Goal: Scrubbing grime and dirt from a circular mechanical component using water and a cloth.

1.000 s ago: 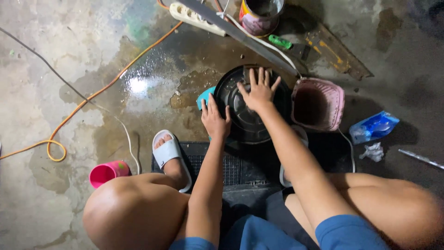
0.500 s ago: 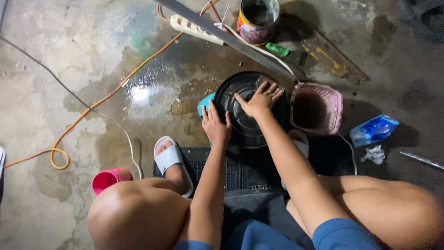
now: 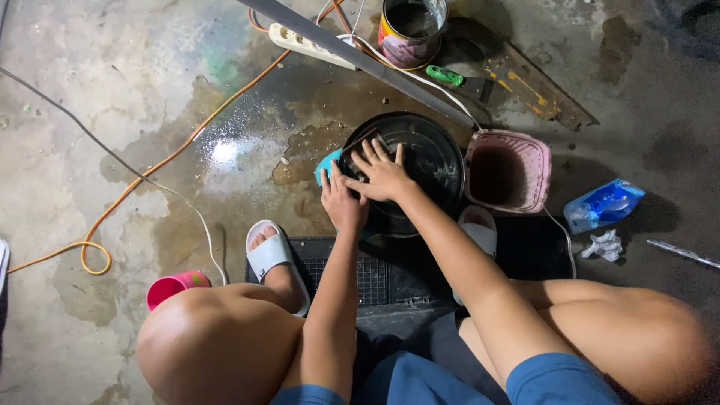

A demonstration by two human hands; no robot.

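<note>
On the wet concrete floor [image 3: 90, 90], going from the left: one orange cable [image 3: 172, 154] looping away, one pink cup [image 3: 174, 286] lying on its side, and one white slipper [image 3: 271, 255] on the person's foot. Next comes one small blue sponge [image 3: 325, 162] just beside the left hand [image 3: 342, 202], which rests at the rim of the single round black pan [image 3: 420, 169], fingers [image 3: 330, 180] flat and extended, gripping nothing. The right hand [image 3: 384, 176] lies spread over the pan's left part, fingers loose. Farther right stand one paint tin [image 3: 411, 30], one pink basket [image 3: 508, 169], one blue packet [image 3: 602, 204].
</note>
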